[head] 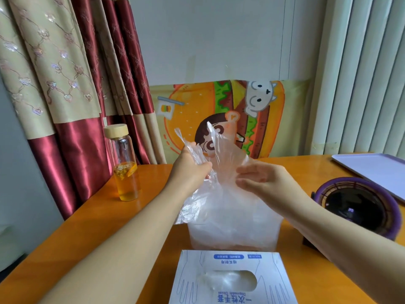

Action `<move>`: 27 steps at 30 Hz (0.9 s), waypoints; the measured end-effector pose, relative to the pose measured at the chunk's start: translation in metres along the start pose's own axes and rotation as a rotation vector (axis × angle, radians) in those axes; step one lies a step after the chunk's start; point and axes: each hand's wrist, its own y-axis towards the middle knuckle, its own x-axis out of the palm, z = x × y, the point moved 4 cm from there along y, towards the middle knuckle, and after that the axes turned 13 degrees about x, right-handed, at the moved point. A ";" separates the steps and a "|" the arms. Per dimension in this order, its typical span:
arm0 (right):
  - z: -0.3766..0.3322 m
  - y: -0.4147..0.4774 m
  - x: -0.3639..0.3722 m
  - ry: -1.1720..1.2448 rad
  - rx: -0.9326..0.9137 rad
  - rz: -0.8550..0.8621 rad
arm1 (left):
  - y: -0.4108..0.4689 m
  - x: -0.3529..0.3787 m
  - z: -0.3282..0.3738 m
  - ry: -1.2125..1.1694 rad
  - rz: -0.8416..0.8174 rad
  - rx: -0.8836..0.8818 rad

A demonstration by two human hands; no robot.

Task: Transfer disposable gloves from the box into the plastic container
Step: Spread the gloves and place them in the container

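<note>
Gripping with the left hand (192,165) a crumpled bunch of clear disposable gloves (221,150), fingers curled tight round the film, held up above the plastic container (234,238). Holding the right hand (263,178) at 3 o'clock of that bunch, fingers nearly straight with the thumb below them, tips against the film; cannot tell whether pinching it or only touching.

Trailing down from both hands into the container's open top: more loose, wrinkled film, part of it spilling over the 9 o'clock wall. Inside, a pale heap of gloves already lying.

Set near the middle of the orange counter (317,281), with the glove box (232,279) just beside at 6 o'clock, touching or nearly so. White box, blue print and glove outlines, oval opening facing up with a bit of clear film showing in it.

- At 9 o'clock of the container, well apart: an upright glass bottle (125,163) with a wooden lid, partly filled with yellow liquid.
- At 3 o'clock: a round purple-rimmed object (359,205) with a dark grille, partly hidden behind the right forearm.
- At 2 o'clock, near the counter's far edge: a flat white tray (372,170).
- Behind the counter at 12 o'clock, against the wall: a cartoon burger poster (186,110).
- At 10 o'clock: a red-and-beige curtain (54,84).
</note>
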 end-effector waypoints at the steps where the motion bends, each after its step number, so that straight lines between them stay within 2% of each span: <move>1: 0.005 0.010 -0.004 -0.002 0.015 0.035 | 0.003 0.003 -0.003 -0.002 -0.026 -0.040; 4: 0.022 0.037 -0.012 -0.160 0.086 0.030 | 0.011 0.009 -0.023 0.028 -0.109 -0.155; 8: 0.041 0.061 -0.007 -0.494 0.168 -0.144 | 0.022 0.006 -0.046 0.089 -0.108 -0.195; 11: 0.045 0.071 0.001 -0.669 0.174 -0.214 | 0.028 -0.005 -0.054 0.344 -0.042 -0.131; 14: 0.044 0.077 0.012 -0.895 0.138 -0.238 | 0.025 -0.008 -0.032 0.534 0.020 0.126; 15: 0.045 0.079 0.016 -0.970 0.126 -0.238 | 0.022 -0.003 -0.019 0.512 -0.035 0.236; 17: 0.049 0.083 0.023 -1.067 0.136 -0.242 | 0.014 0.014 0.002 0.395 -0.308 0.346; 19: 0.052 0.088 0.028 -1.146 0.153 -0.243 | 0.004 0.037 0.009 0.385 -0.678 0.293; 21: 0.053 0.090 0.032 -1.238 0.164 -0.260 | 0.000 0.054 0.002 0.476 -0.938 0.217; 24: 0.053 0.090 0.033 -1.241 0.083 -0.217 | 0.006 0.071 -0.016 0.644 -1.123 0.109; 27: 0.056 0.088 0.032 -1.276 -0.011 -0.143 | 0.013 0.080 -0.036 0.826 -1.204 0.027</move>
